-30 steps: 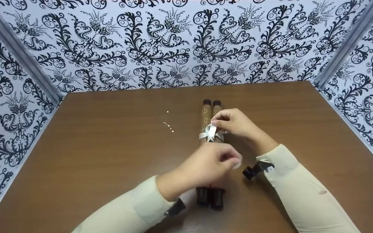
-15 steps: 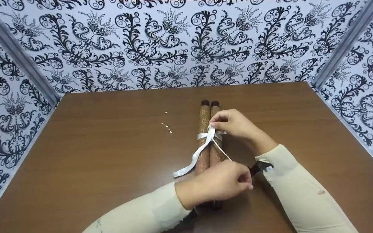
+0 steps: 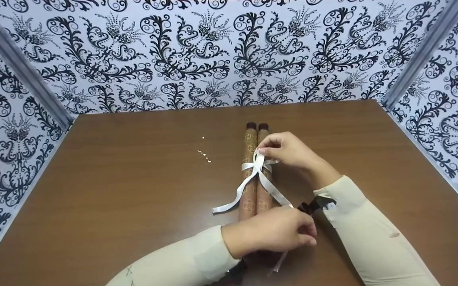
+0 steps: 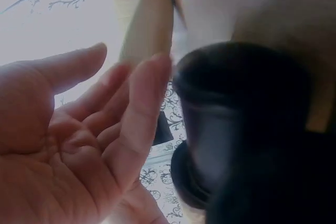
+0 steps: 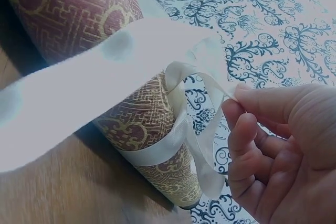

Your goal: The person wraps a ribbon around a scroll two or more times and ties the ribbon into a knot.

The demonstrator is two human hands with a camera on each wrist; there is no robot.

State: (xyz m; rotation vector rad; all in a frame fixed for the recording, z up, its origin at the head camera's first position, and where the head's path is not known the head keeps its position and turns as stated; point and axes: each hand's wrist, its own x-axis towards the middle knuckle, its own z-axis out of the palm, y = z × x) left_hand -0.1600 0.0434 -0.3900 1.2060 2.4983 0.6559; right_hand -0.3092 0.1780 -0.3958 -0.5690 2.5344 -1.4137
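Note:
Two brocade-covered rolls (image 3: 249, 194) with dark end knobs, like scrolls, lie side by side on the table. A white ribbon (image 3: 247, 166) wraps round both of them, with a loop standing up on top. My right hand (image 3: 292, 153) pinches that loop between thumb and fingertips; the right wrist view shows the same ribbon (image 5: 157, 150) twisted up to the pinch. One ribbon tail lies off to the left; the other runs down behind my left hand (image 3: 274, 230). In the left wrist view this hand's fingers (image 4: 144, 98) are loosely bent, with thumb apart and nothing between them.
Brown tabletop (image 3: 141, 171) stretches around the rolls. Small pale scraps (image 3: 204, 155) lie left of them. A black knob (image 4: 241, 77) looms close beside the left hand in its wrist view. Patterned panels (image 3: 189, 51) enclose the back and sides.
My left hand has come down toward me and slightly right, and the ribbon tails now lie spread out below the knot. The right hand keeps its pinch on the ribbon loop, almost unmoved.

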